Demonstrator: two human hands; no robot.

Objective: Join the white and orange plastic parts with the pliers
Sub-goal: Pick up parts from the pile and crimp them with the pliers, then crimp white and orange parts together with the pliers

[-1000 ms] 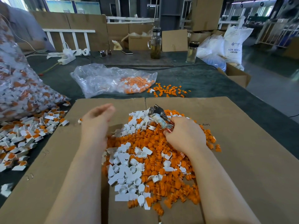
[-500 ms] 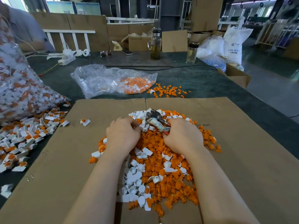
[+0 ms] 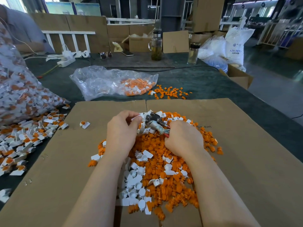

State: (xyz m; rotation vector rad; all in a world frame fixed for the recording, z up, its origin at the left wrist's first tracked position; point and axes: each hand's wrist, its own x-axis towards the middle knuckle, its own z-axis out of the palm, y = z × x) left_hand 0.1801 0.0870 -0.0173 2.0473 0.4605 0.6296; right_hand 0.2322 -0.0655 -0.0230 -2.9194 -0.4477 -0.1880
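Observation:
A heap of loose white and orange plastic parts (image 3: 157, 164) lies on the brown cardboard sheet (image 3: 246, 161) in front of me. My right hand (image 3: 183, 138) grips the handles of the grey pliers (image 3: 154, 122), whose jaws point left and away over the heap's far side. My left hand (image 3: 123, 128) sits just left of the jaws and pinches a white part (image 3: 136, 117) between thumb and fingertips, close to the pliers' head. One joined white-and-orange piece (image 3: 84, 124) lies alone on the cardboard to the left.
A pile of joined pieces (image 3: 24, 138) spreads at the left below a full clear bag (image 3: 18, 97). A half-empty clear bag (image 3: 113, 82) and scattered orange parts (image 3: 168, 93) lie beyond the cardboard. Bottles, boxes and a seated person are at the back.
My left hand swung in from the left of the heap to the pliers' jaws and picked up a white part. A joined piece now lies on the cardboard at the left. The right hand barely moved.

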